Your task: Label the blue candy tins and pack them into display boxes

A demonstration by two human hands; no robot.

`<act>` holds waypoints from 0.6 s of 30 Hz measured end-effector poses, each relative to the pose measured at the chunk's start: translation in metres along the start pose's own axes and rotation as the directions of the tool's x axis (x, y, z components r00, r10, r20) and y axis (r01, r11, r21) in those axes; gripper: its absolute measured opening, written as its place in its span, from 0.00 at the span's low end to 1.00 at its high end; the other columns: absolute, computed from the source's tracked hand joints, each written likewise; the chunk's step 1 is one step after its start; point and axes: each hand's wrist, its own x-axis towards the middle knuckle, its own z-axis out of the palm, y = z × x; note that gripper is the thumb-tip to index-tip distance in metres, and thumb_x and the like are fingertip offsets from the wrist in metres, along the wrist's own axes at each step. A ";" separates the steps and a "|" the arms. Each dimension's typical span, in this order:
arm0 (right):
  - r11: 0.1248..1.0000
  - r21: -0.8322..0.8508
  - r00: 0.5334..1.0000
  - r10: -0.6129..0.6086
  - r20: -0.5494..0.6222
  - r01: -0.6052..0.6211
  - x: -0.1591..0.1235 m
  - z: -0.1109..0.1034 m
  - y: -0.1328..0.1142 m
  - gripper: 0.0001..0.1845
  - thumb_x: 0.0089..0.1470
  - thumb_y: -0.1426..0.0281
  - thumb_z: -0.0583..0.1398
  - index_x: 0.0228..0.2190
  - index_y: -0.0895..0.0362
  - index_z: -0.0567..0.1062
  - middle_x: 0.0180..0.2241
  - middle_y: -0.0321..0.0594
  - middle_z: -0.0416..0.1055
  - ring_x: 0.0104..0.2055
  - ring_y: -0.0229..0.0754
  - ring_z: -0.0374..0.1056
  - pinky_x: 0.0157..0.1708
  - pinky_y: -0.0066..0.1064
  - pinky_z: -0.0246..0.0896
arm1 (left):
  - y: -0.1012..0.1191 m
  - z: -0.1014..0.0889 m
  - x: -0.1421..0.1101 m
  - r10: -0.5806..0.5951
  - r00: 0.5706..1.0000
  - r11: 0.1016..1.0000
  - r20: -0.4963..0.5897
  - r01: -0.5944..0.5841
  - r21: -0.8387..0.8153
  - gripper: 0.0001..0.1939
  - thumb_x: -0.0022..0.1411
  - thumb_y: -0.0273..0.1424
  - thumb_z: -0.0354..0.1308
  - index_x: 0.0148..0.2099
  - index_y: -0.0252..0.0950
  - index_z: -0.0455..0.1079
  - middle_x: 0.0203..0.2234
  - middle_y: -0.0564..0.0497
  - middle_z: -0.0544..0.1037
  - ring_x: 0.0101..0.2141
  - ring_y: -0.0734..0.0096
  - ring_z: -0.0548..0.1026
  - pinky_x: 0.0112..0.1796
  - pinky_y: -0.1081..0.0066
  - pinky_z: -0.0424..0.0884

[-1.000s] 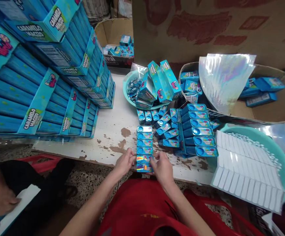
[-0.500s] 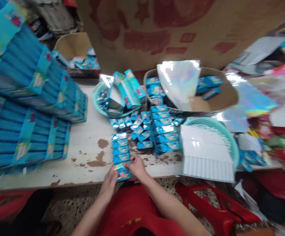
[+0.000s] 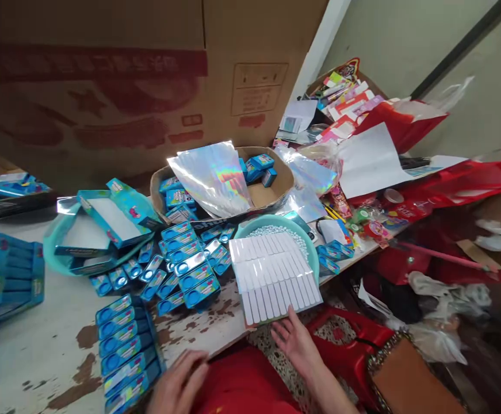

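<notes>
My right hand [image 3: 294,340] reaches out with fingers spread, fingertips at the near edge of a white sheet of narrow sticker strips [image 3: 274,276] that lies over a teal basin [image 3: 308,241]. My left hand [image 3: 178,386] rests open at the table's front edge, next to a row of small blue tins [image 3: 125,345] lined up side by side. More blue tins [image 3: 185,264] lie in a loose heap in the middle of the table.
A cardboard box [image 3: 276,190] with holographic sheets [image 3: 213,178] and blue packs stands behind. A second teal basin [image 3: 56,253] holds open blue cartons. Stacked blue cartons [image 3: 4,276] are at left. A red stool [image 3: 345,345], bags and paper clutter lie at right.
The view has swung right. My right hand left the row of tins and moved right to the white sticker sheet. My left hand let go and stays by the row.
</notes>
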 end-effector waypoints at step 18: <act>0.733 -0.478 0.870 -0.346 0.351 0.485 -0.005 -0.061 -0.061 0.23 0.36 0.49 0.65 0.15 0.58 0.74 0.19 0.39 0.71 0.25 0.42 0.66 0.29 0.32 0.64 | 0.101 0.094 0.086 -0.077 0.900 0.465 0.429 0.413 -0.783 0.46 0.51 0.66 0.29 0.50 0.38 0.68 0.43 0.42 0.77 0.44 0.56 0.74 0.45 0.58 0.65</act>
